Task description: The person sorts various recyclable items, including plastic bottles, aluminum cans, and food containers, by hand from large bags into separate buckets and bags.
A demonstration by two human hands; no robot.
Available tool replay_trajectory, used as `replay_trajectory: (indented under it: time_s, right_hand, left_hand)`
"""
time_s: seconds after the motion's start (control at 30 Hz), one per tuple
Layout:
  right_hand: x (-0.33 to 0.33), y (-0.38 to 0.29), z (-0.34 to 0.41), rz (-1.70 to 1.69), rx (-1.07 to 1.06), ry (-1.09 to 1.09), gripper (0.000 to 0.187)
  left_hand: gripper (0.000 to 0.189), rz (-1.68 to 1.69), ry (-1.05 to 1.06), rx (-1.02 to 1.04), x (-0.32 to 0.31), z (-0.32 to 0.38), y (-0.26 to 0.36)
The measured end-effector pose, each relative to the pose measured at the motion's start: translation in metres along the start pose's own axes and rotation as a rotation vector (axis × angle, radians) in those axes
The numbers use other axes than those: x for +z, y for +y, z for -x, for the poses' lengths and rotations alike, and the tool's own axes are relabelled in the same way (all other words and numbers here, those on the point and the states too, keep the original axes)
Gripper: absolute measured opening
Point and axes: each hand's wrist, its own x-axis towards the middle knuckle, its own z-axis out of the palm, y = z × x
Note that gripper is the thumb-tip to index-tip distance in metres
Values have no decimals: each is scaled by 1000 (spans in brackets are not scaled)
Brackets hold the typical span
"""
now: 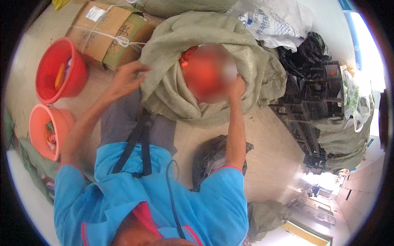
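Observation:
A large grey-green woven sack (172,33) stands before me with its mouth wide and its rim folded outward. Red and orange things (187,57) lie inside it, mostly covered by a blurred round patch in the picture. My left hand (130,77) is over the sack's left edge, its fingers apart and slightly blurred; whether it touches the cloth is unclear. My right hand (237,87) is at the right inner side of the mouth, its fingers bent. The blur hides part of it, so I cannot tell what it holds.
A cardboard box (101,27) tied with string stands at the upper left. Below it are a red plastic basin (83,73) and a pink plastic bucket (34,132) holding small items. Black plastic crates (334,89) stand at right. A black plastic bag (201,153) lies by my right arm.

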Motion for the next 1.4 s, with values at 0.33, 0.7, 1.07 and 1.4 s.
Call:
replay_trajectory:
  time_s: [0.33,0.7,1.07,1.4]
  right_hand:
    - [-48,71,-63,-74,-28,190,60]
    - [2,31,-178,-22,-30,-78,68]
    - [71,41,-254,-155,-104,-211,82]
    - [50,59,-214,-420,-119,-458,83]
  left_hand:
    - [42,-17,-297,-85,187,-246,19]
    - [70,-74,36,252,149,-459,-41]
    - [90,-163,-234,-6,151,-433,-90]
    - [81,-346,-249,135,147,-365,-87]
